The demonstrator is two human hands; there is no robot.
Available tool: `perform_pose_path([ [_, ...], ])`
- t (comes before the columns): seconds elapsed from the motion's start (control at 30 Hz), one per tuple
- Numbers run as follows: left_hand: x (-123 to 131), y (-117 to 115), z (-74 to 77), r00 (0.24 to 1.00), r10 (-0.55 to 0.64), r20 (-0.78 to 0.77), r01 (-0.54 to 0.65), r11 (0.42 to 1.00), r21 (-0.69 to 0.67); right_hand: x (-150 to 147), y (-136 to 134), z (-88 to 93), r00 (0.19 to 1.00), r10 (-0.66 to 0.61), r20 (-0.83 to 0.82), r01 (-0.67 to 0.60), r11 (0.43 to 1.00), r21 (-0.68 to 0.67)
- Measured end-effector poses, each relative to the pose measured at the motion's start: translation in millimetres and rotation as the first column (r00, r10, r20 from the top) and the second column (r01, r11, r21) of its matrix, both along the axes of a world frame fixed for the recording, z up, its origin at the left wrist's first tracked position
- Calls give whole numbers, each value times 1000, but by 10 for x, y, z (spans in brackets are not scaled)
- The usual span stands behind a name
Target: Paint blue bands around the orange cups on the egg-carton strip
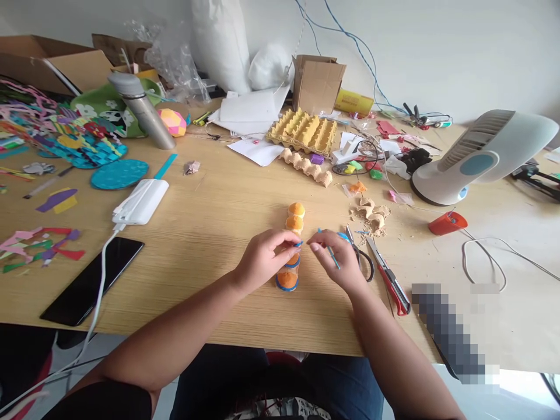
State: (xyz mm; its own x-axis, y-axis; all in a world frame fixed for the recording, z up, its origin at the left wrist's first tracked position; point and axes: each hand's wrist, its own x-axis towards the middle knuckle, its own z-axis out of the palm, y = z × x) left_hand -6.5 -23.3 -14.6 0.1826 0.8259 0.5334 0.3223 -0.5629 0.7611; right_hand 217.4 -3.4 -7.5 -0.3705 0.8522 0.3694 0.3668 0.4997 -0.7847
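Orange egg-cup strip (287,279) on wooden table (227,318), both hands at its middle

Strip stands at table centre, lengthwise, pointing away from the person. Orange cups; blue edging on the near cups, pale rims on the far ones. Middle part hidden behind the fingers.

Left hand (260,259): over the strip from its left side, thumb and index closed on a small blue piece (298,244). Right hand (345,267): just right of the strip, fingers curled, thumb and index tips close together; cannot tell if they pinch anything. Thin light-blue strip (334,256) runs across this hand; how it's held, unclear.

Right of right hand: scissors (366,267) with dark handles, just beside it; red box cutter (396,289) next to them. Beyond: torn carton scraps (373,217), red cup (447,223), white fan (476,160).

Behind the strip: peach carton piece (308,169), yellow egg tray (301,134).

Left side: black phone (94,283), white power bank (146,201) with cable plugged in, blue oval (119,174), metal flask (151,114).
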Motion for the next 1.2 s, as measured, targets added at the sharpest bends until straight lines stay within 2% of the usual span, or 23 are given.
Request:
perform_pose_path([
  [0.07, -2, -4, 14, 992, -13, -125, 32, 988, 149, -79, -56, -18, 991, 89, -105, -105, 981, -162],
  [0.13, -5, -7, 23, 978, 11, -208, 44, 965, 257, -133, -85, -55, 978, 98, -184, -146, 952, -269],
  [0.2, -8, -10, 34, 971, 57, -233, 20, 949, 313, -158, -97, -80, 965, 76, -250, -159, 930, -331],
  [0.3, -17, -14, 54, 968, 83, -238, -1, 946, 324, -162, -107, -67, 944, 39, -327, -170, 909, -382],
  [0.6, -46, -2, -1, 936, 193, -293, -48, 898, 438, -150, -111, -29, 930, 12, -366, -171, 898, -405],
  [0.97, -60, 9, 43, 943, 199, -266, -39, 862, 506, -150, -127, -73, 893, 1, -451, -237, 851, -469],
  [1.2, -63, 8, 54, 949, 167, -268, -13, 869, 495, -158, -134, -26, 899, 44, -436, -246, 874, -419],
])
